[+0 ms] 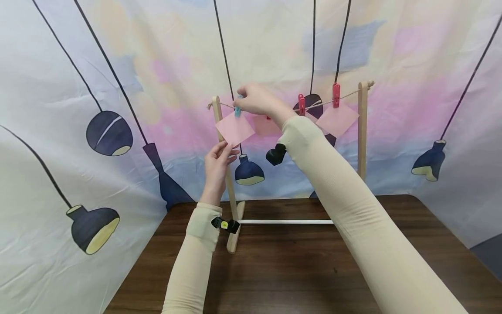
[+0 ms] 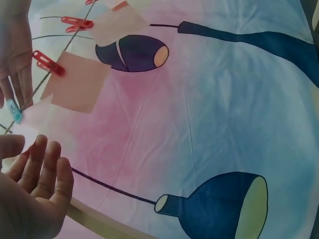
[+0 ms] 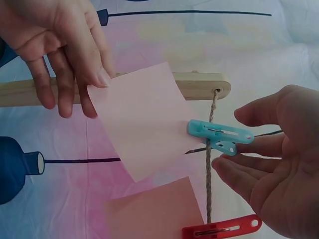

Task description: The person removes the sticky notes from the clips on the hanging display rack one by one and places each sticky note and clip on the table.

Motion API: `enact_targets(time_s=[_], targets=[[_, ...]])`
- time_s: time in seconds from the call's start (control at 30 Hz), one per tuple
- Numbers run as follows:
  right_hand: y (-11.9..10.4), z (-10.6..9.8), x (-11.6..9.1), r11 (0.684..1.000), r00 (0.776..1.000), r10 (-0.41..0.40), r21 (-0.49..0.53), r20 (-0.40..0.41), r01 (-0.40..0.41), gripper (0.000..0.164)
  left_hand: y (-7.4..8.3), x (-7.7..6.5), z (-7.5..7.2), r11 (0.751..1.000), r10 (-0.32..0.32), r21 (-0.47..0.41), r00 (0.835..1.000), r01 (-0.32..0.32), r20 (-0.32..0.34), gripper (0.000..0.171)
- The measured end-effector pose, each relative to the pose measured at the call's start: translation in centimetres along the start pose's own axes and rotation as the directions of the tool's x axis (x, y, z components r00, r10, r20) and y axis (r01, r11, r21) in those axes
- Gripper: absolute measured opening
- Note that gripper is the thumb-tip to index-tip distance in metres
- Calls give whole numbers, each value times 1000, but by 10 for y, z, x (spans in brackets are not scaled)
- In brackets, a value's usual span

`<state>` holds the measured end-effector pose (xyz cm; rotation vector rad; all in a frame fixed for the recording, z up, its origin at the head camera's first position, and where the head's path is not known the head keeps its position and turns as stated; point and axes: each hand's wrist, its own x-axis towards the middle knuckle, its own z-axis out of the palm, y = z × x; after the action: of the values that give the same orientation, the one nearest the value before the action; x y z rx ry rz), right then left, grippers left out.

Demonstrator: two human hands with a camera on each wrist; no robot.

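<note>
Rope [image 3: 209, 189] runs between the left post [image 1: 230, 196] and right post [image 1: 362, 131] of a wooden rack, with red clips [image 1: 336, 95] and other pink papers [image 1: 338, 121] along it. Near the left post is the pink sheet [image 3: 142, 122], tilted cornerwise, one corner in the teal clip [image 3: 214, 130] at the rope. The left hand [image 1: 217, 168] has its grip together, thumb and finger pinching the sheet's opposite corner. At the clip's outer end the right hand [image 1: 259, 99] has its grip apart, thumb and fingers spread around it; whether a fingertip touches is hard to tell. In the head view the right sleeve [image 1: 337, 183] crosses in front of the rack, hiding part of the white rod [image 1: 282, 222] at its base, and the right wrist partly covers the neighbouring paper. A black device [image 1: 276, 154] sits at that cuff. Below, the worktop [image 1: 286, 261] is dark brown, wood-grained, with rounded far corners. Behind hangs a creased pastel backdrop [image 1: 266, 26] printed with dark blue lamps [image 1: 249, 171] on long cords.
</note>
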<state>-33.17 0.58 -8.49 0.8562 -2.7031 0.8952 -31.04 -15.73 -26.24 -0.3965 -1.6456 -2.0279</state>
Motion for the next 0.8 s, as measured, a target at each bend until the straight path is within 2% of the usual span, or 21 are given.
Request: enact_targets(time_s=[0.27,0.57,0.8], targets=[[3,5,1,996,999,25,88,-20,-23,55,1,0,-1,1000,17,11,1000,-17,-17,22],[-2,8,2,985,999,47,167,-27,-42,53,4,-1,-3,1000,9,-2,1000,-9,-29,24],[-2,11,3,982,999,9,190,-44,0,49,1,-2,-6,1000,13,1,999,-13,-38,26]])
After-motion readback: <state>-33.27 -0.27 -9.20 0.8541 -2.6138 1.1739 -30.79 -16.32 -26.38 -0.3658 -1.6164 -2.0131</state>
